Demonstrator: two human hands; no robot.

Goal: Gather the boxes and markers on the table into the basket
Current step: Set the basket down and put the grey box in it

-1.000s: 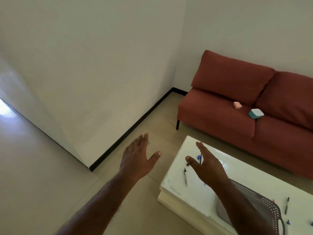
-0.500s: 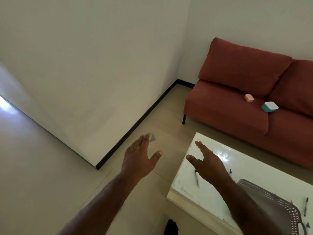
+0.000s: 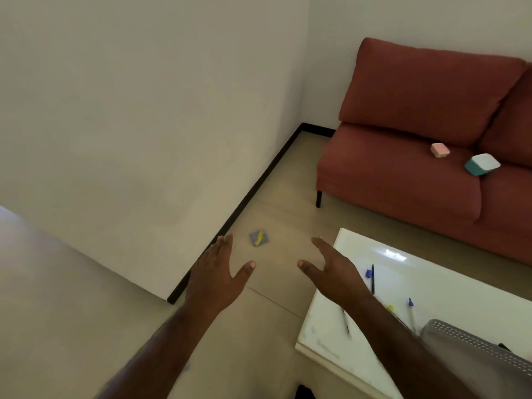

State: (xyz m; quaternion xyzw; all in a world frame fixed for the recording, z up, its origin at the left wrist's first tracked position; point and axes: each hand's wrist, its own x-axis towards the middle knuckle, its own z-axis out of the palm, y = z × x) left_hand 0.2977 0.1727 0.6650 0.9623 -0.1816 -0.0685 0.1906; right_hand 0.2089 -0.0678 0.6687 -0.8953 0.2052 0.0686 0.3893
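Both hands were held out flat over the tan tiled floor [image 3: 276, 214], beside the near corner of the glossy white rectangular bench [image 3: 449, 286]. Left hand [image 3: 218, 277]: fingers [image 3: 226, 244] straight and together, thumb splayed, nothing held. Right hand [image 3: 335, 272]: fingers [image 3: 319, 242] straight, thumb out toward the left hand, likewise empty.

Just beyond the left fingertips a small grey square box with a yellow mark [image 3: 259, 238] lay on the floor, off the bench. The spread, empty hands pointing that way suggested a reach toward it, probably to bring it back for gathering.

Right of the right fingers, on the bench: a slim black marker [image 3: 372, 279] with a loose blue cap [image 3: 368, 273] just beside it, a pale marker with a blue cap [image 3: 411, 309] nearer the wrist, and a thin dark marker [image 3: 345, 321] partly under the forearm. The grey perforated plastic basket [image 3: 472, 349] sat on the bench behind the right forearm; its contents could not be made out.

Well beyond both hands, a small pink box [image 3: 439, 149] and a teal-and-white box [image 3: 482, 164] rested on the seat of the rust-red fabric sofa [image 3: 403, 174]. Markers were still ungathered, so the task seemed early.
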